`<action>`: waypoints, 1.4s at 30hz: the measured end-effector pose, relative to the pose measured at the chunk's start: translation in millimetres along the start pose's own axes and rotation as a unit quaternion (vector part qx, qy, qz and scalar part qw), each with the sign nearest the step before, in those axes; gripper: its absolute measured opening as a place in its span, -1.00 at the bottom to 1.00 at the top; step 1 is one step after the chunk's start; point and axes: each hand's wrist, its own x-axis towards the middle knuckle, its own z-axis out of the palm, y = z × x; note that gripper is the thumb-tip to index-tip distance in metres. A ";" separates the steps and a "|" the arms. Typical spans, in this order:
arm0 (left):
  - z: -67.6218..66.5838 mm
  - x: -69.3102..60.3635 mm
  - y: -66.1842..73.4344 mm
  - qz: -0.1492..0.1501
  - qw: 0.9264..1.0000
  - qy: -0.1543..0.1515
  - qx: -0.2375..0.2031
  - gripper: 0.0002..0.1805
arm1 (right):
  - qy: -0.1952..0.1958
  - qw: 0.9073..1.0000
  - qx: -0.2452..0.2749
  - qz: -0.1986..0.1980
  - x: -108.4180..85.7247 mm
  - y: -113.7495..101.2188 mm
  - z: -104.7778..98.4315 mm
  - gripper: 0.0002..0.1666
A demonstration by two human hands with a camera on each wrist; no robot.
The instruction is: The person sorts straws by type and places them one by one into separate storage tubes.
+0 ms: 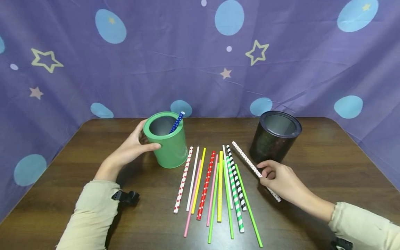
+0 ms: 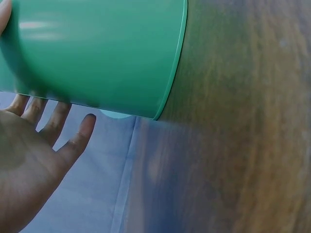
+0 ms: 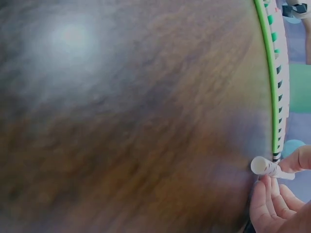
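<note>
My left hand point(image 1: 132, 146) grips the green can point(image 1: 172, 152) from its left side, thumb in front and fingers behind; the can stands upright. In the left wrist view the fingertips touch the wall of the can, the little finger apart from it. A blue straw with white dots point(image 1: 177, 122) leans inside it, its top above the rim. With thumb and fingers, my right hand point(image 1: 281, 180) pinches a white straw with small dots point(image 1: 245, 158) near its middle. That straw slants in front of the black can point(image 1: 272, 146). In the right wrist view its round end faces the camera.
Several straws lie side by side between the cans, among them a red straw with white stars point(image 1: 207, 184), a green-striped straw point(image 1: 235, 194), a black-striped straw point(image 1: 237, 180) and a yellow straw point(image 1: 220, 187). The brown table point(image 1: 337, 163) ends at a purple curtain point(image 1: 193, 52).
</note>
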 end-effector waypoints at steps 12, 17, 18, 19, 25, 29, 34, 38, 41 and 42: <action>0.5 0.4 -0.1 0.004 1.000 0.005 -0.008 -0.11 | 0.005 0.996 0.083 -0.019 13.2 -26.6 -12.0 -0.64; -1.1 -0.8 1.6 -0.001 1.000 0.005 -0.010 -0.12 | -0.005 0.991 0.130 -0.042 23.0 -41.8 -13.7 -0.59; -1.2 -0.4 1.8 -0.001 1.000 0.004 -0.010 -0.12 | -0.008 0.990 0.138 -0.041 24.2 -44.9 -13.6 -0.58; -1.2 -0.2 1.8 -0.002 1.000 0.001 -0.008 -0.11 | -0.012 0.988 0.146 -0.040 25.1 -48.0 -13.4 -0.57; -0.5 -0.6 1.3 -0.007 1.000 -0.008 -0.007 -0.09 | -0.026 0.983 0.175 -0.049 30.4 -66.4 -6.5 -0.55; -0.8 -1.1 0.1 -0.004 1.000 -0.008 -0.010 -0.10 | -0.030 0.980 0.189 -0.062 37.4 -78.0 -0.2 -0.55; -0.6 -1.1 -0.6 -0.004 1.000 -0.009 -0.011 -0.10 | -0.031 0.974 0.215 -0.060 45.3 -91.4 5.1 -0.60; -0.2 -0.5 0.1 -0.006 1.000 -0.010 -0.009 -0.10 | -0.031 0.968 0.242 -0.053 51.7 -101.9 8.0 -0.63; -0.3 -0.8 1.0 -0.007 1.000 -0.010 -0.008 -0.10 | -0.030 0.964 0.261 -0.053 55.9 -110.4 10.0 -0.64; -0.4 -1.0 1.1 -0.008 1.000 -0.009 -0.007 -0.10 | -0.028 0.962 0.265 -0.054 57.2 -113.1 10.8 -0.64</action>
